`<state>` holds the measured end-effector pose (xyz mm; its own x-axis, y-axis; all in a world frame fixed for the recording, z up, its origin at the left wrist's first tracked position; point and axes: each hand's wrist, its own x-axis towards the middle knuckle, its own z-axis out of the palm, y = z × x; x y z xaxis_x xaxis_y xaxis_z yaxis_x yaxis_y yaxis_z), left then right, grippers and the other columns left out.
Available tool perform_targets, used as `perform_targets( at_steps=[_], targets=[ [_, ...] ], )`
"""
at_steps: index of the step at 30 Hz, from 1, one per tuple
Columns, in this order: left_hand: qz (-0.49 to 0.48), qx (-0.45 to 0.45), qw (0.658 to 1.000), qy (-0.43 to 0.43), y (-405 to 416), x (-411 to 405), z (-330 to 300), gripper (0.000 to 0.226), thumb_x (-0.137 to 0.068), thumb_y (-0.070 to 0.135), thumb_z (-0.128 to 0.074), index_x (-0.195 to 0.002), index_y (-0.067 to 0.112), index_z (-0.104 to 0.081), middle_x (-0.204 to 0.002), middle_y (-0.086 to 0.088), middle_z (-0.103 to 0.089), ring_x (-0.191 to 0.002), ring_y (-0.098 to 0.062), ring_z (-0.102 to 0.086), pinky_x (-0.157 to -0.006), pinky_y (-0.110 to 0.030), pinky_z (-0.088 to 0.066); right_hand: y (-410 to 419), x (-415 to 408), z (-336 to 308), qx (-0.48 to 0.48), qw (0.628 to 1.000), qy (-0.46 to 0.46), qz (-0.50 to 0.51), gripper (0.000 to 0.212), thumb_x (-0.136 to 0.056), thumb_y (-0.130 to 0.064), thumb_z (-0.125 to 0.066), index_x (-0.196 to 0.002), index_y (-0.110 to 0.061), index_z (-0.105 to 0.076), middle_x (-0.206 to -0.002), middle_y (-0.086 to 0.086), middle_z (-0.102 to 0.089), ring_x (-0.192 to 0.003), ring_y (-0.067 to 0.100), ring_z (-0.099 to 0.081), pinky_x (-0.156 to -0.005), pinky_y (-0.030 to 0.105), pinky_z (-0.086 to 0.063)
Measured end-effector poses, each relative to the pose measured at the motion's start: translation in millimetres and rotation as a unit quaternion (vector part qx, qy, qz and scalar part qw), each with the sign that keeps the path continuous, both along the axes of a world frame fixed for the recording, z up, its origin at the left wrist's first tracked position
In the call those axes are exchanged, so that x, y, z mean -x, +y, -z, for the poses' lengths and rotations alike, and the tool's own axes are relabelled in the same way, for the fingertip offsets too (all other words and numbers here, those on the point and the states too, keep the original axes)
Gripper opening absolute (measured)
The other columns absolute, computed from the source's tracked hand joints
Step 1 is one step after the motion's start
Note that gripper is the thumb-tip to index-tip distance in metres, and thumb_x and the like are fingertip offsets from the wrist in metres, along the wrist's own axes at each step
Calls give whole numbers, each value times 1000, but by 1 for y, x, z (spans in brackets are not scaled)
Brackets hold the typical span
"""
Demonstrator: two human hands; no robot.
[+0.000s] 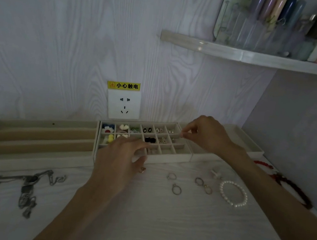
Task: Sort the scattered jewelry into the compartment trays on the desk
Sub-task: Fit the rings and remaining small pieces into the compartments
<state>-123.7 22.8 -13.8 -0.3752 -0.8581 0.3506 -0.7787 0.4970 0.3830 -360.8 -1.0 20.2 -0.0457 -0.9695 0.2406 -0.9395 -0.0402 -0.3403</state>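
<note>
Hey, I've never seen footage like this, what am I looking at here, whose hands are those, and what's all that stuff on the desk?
There is no machine here. This is one picture from a camera worn on a person's head, looking forward and down at their own two bare hands.

The left hand hovers over the front edge of a cream grid tray of small compartments, many already holding earrings. The right hand pinches something tiny above the tray's right end; it is too small to identify.

Left of the grid tray sits a cream tray with long channels. Unsorted on the white desk lie several thin metal rings, a white pearl bracelet, a tangled grey chain necklace and a string of red beads.
</note>
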Motion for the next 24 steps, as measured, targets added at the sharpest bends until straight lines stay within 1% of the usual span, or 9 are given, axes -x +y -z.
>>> perform_targets(
  at_steps=[1, 3, 5, 7, 12, 16, 20, 24],
  targets=[
    [-2, -2, 1000, -12, -1, -1, 0, 28, -90, 34, -58, -117, 39, -61, -107, 18, -62, -99, -3, -52, -68, -19, -34, -5, -2, 1, -7, 1000, 27, 4, 17, -82, -32, -70, -93, -22, -75, -65, -14, -55, -57, 2, -48, -54, 18, -34],
    [-7, -3, 1000, -28, -3, -2, 0, 23, -91, 35, -56, -112, 38, -63, -106, 17, -63, -99, -2, -52, -67, -18, -32, -12, -3, 4, -23, 997, 72, 13, 19, -84, -32, -67, -97, -20, -74, -76, -7, -63, -64, 5, -51, -56, 19, -35],
    [-15, -2, 1000, -24, -5, -3, 2, 18, -90, 37, -57, -106, 38, -66, -103, 18, -64, -98, -1, -53, -67, -19, -33, -17, -6, 6, -34, 994, 97, 21, 21, -85, -35, -66, -98, -20, -74, -89, 0, -70, -72, 10, -58, -63, 20, -38],
    [-16, -5, 1000, -16, -5, -4, 3, 17, -90, 36, -58, -104, 38, -68, -102, 18, -65, -98, -1, -54, -69, -19, -37, -20, -9, 9, -40, 992, 113, 26, 23, -84, -37, -66, -98, -20, -74, -95, 2, -71, -80, 14, -64, -65, 21, -38],
    [-10, 11, 1000, 3, -4, -4, 3, 15, -88, 33, -61, -99, 36, -71, -97, 19, -69, -90, 1, -59, -69, -18, -43, -22, -17, 11, -40, 981, 187, 22, 22, -86, -33, -64, -100, -18, -72, -97, 4, -71, -88, 19, -64, -69, 24, -37],
    [-8, 17, 1000, 8, -5, -6, 3, 15, -87, 33, -63, -99, 36, -71, -96, 19, -69, -89, 1, -60, -69, -18, -42, -24, -18, 12, -46, 980, 194, 20, 21, -86, -32, -64, -97, -17, -73, -96, 4, -71, -86, 19, -65, -71, 27, -43],
    [-8, 20, 1000, -4, -4, -6, 3, 18, -89, 36, -60, -104, 37, -69, -101, 20, -67, -93, 3, -56, -70, -16, -38, -25, -17, 12, -62, 977, 202, 20, 22, -87, -34, -63, -95, -17, -73, -92, 3, -72, -81, 18, -65, -66, 25, -41],
    [-7, 14, 1000, 0, -2, -6, 3, 21, -85, 40, -63, -106, 37, -67, -102, 20, -65, -91, 2, -53, -74, -19, -41, -27, -16, 12, -75, 973, 215, 17, 19, -85, -31, -63, -93, -16, -74, -92, 4, -71, -81, 20, -65, -66, 27, -44]
  ],
)
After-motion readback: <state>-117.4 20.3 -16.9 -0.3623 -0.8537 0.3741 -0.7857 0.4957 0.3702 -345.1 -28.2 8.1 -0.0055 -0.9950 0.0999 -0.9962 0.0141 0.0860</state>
